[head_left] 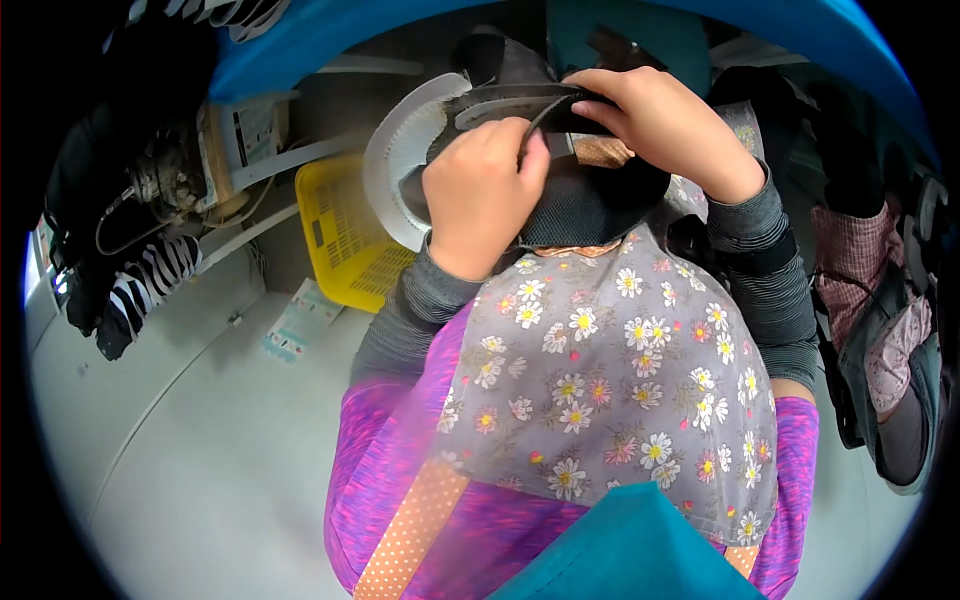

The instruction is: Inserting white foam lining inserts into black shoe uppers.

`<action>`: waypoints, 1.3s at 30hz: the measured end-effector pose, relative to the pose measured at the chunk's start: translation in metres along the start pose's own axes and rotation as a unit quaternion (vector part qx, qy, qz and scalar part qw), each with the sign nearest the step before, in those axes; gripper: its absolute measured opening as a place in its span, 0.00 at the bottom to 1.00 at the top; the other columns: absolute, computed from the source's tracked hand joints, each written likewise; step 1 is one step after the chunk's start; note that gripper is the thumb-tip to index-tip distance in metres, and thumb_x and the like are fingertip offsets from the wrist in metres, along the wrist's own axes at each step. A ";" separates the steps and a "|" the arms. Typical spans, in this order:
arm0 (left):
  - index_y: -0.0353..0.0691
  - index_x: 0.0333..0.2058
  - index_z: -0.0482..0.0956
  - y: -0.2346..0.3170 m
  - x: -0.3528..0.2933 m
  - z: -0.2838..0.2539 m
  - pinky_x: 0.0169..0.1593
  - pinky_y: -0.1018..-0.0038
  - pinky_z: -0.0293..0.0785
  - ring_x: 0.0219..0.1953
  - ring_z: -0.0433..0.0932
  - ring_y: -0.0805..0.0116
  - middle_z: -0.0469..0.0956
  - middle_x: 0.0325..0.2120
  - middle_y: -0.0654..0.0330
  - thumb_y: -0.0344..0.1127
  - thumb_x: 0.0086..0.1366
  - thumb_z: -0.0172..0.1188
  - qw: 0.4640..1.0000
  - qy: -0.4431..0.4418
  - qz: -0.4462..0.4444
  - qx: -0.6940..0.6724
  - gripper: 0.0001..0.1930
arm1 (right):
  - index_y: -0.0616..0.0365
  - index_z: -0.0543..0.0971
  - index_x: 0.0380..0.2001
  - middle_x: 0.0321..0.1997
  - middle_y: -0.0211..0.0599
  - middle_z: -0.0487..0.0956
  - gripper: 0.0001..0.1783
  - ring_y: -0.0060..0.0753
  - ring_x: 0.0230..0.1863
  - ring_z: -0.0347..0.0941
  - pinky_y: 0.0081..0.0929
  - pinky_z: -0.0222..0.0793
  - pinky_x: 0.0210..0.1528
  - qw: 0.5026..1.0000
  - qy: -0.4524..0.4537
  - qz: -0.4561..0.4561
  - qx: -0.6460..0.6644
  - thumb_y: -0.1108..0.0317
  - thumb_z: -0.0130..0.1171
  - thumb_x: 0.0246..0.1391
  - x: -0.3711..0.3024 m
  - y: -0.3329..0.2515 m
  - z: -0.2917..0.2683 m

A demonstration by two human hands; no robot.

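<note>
My left hand [482, 198] is closed, thumb and fingers pinching the folded edge of a black mesh shoe upper [585, 212]. On the other side my right hand [672, 122] also grips a black edge of it, with the fingertips partly hidden behind the material. The upper lies over my lap, on the grey flowered apron [610, 370]. A pale grey curved strip with a stitched edge [395, 165] arcs out to the left of my left hand; whether it is joined to the upper I cannot tell. A small brown patch [603, 152] shows between my hands.
A yellow plastic basket [325, 235] stands tilted at the left, near a printed sheet [300, 322] on the floor. A blue surface edge [330, 38] curves across the top. Black-and-white striped pieces [150, 275] hang at far left. Checked pink cloth [855, 250] is at right.
</note>
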State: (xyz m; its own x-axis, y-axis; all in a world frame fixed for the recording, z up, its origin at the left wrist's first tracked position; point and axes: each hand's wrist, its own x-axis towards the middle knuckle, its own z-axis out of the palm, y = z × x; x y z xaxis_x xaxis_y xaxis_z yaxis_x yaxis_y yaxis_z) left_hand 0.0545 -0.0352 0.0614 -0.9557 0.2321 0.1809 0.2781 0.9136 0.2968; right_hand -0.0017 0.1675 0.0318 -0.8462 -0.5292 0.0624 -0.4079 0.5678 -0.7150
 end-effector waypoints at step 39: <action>0.39 0.32 0.82 -0.015 0.026 0.001 0.31 0.70 0.73 0.26 0.78 0.61 0.80 0.25 0.60 0.32 0.56 0.70 0.988 0.100 0.097 -0.063 0.07 | 0.55 0.84 0.43 0.35 0.46 0.83 0.16 0.50 0.35 0.79 0.35 0.75 0.39 0.995 0.054 -0.055 0.067 0.76 0.62 0.50 -0.013 0.014 -0.007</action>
State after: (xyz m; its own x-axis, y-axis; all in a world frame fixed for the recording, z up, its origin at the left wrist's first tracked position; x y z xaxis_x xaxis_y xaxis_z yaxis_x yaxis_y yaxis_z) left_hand 0.0252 -0.0429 0.0610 -0.8487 0.3165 0.4237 0.4756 0.8072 0.3497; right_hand 0.0010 0.1866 0.0261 -0.8344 -0.5076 0.2148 -0.4560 0.4169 -0.7863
